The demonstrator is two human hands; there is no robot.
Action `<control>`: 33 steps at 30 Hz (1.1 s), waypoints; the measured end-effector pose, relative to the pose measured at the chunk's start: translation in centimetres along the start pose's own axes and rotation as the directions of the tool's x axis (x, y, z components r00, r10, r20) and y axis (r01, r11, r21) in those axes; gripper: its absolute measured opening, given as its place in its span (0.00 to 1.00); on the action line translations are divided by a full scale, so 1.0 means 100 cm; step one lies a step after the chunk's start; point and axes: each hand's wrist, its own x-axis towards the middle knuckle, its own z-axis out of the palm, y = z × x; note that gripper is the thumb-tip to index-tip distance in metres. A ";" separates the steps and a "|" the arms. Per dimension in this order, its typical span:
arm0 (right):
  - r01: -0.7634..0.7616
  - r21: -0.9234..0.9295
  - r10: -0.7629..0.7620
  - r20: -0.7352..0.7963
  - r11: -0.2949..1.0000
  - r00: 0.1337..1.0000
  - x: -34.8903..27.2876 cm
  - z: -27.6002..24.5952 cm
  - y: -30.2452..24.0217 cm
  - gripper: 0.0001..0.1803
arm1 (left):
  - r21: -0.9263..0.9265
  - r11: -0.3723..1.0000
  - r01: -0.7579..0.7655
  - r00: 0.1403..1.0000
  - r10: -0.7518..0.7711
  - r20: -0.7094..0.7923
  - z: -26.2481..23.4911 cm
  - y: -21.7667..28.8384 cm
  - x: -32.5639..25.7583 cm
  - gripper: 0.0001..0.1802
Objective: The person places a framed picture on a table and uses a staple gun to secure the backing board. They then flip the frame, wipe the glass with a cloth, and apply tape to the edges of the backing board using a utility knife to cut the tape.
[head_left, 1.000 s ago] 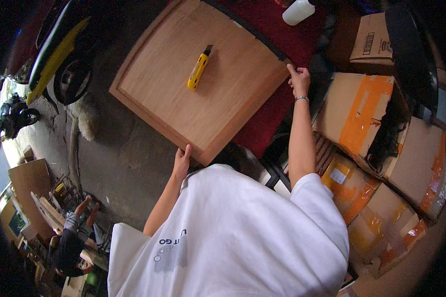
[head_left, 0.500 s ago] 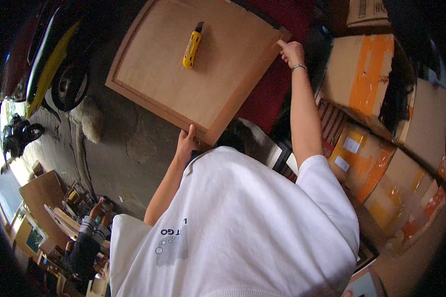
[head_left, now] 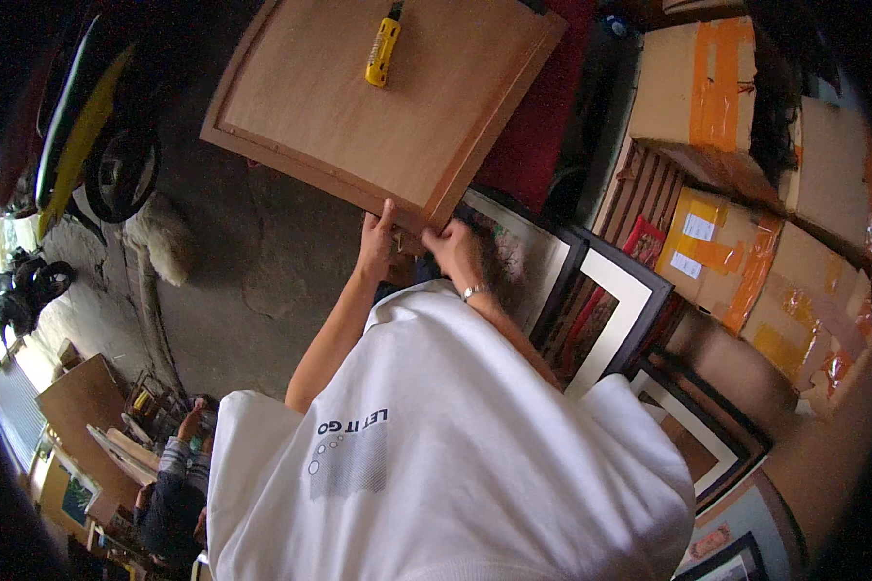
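A framed wooden panel (head_left: 329, 97) lies flat in front of me, its raised border darker than its middle. On it rests a yellow utility knife (head_left: 382, 53), with the dark end pointing away. My left hand (head_left: 378, 244) grips the near edge, thumb on top and fingers curled beneath. Beside it, my right hand (head_left: 457, 254) is closed at the near right corner, fingertips pressed to the border; the underside of this grip is hidden.
Black-and-white picture frames (head_left: 618, 308) lean to my right. Beyond them are taped cardboard boxes (head_left: 698, 87) and a slatted wooden piece (head_left: 646, 194). A light furry animal (head_left: 160, 237) is on the floor at left, near a motorbike (head_left: 121, 174). Another person (head_left: 170, 484) sits lower left.
My right hand has come from the panel's far right corner down to the near right corner, beside my left hand. Panel and knife sit slightly higher in view.
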 end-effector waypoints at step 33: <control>0.777 -0.317 -0.623 0.468 0.543 0.626 -0.028 -0.032 -0.031 0.28 | 0.510 0.693 -0.510 0.703 0.677 -0.217 -0.003 -0.056 -0.044 0.42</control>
